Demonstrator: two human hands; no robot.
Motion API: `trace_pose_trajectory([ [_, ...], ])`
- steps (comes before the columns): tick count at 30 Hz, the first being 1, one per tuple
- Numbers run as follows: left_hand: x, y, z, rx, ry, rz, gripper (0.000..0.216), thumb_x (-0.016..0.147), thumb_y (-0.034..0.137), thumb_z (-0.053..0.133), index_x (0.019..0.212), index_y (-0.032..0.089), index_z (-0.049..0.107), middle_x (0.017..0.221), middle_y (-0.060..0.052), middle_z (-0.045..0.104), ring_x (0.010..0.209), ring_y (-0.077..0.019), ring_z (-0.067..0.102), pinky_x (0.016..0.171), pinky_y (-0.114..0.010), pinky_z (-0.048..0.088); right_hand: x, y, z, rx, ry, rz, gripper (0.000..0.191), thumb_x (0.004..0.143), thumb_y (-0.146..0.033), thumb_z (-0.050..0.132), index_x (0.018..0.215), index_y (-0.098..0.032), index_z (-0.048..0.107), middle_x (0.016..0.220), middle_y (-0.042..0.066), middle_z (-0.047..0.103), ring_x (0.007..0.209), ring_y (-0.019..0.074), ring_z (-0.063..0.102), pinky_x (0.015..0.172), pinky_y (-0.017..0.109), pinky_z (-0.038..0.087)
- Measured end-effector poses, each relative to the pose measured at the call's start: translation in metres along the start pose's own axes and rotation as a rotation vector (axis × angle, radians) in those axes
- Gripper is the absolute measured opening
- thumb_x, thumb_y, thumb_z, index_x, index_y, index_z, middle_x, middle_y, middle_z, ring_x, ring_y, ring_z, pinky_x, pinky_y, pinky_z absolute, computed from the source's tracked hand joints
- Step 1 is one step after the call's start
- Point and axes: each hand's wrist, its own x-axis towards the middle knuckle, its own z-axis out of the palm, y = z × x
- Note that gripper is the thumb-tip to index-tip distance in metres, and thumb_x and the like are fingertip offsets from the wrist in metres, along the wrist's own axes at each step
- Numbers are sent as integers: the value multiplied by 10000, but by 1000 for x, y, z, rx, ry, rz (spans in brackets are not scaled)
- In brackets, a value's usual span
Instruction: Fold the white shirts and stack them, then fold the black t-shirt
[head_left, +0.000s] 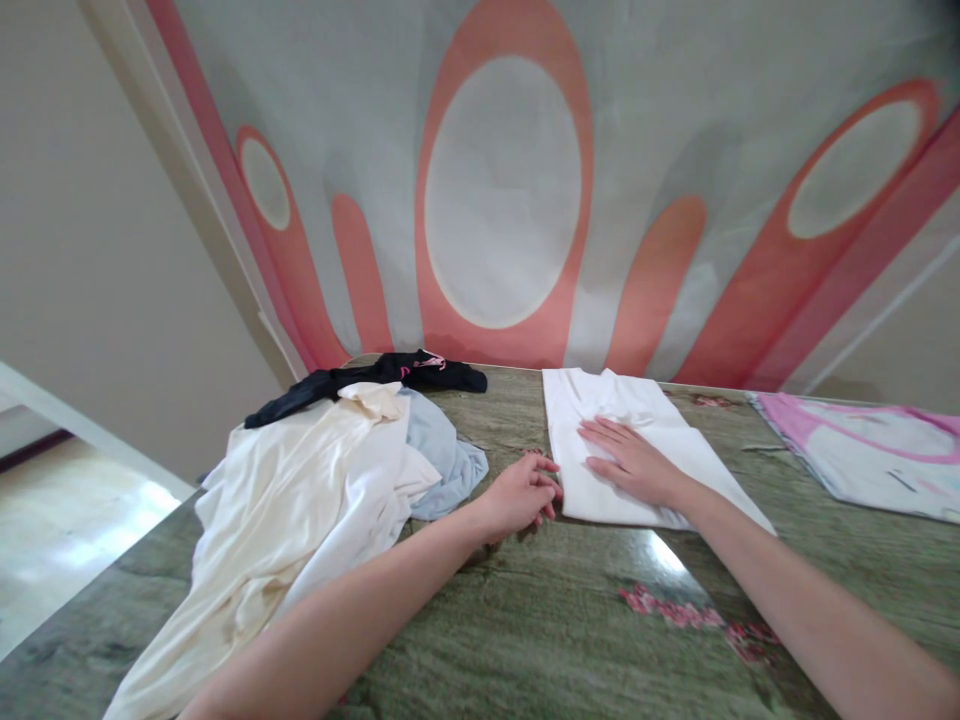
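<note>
A folded white garment (622, 420) lies flat on the green marbled table (525, 620). My right hand (634, 462) rests flat on it with fingers stretched out, pointing left. My left hand (519, 495) sits at the garment's near left edge, fingers curled and pinching that edge. Both forearms reach in from the bottom of the view.
A heap of unfolded clothes lies at the left: a cream garment (300, 510), a pale blue one (442, 450) and a black one (367, 380) behind. A folded white and pink cloth (862, 450) sits at the right. A grey and coral wall hanging (502, 190) backs the table.
</note>
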Motion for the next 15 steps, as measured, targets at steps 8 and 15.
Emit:
trace_pose_trajectory([
  [8,-5,1,1,1,-105,199,379,746,73,506,1109,147,430,892,-22,532,544,-24,470,505,-143,378,1,0,0,-6,0,5,556,872,-509,371,1348,-222,382,1391,78,390,1314,263,264,1055,506,228],
  [15,-15,4,2,491,-135,436,725,697,62,544,1346,286,310,936,8,550,546,-41,451,552,-167,374,0,-3,-3,-26,-8,11,548,875,-495,374,1343,-211,391,1397,78,382,1316,256,261,1056,486,236],
])
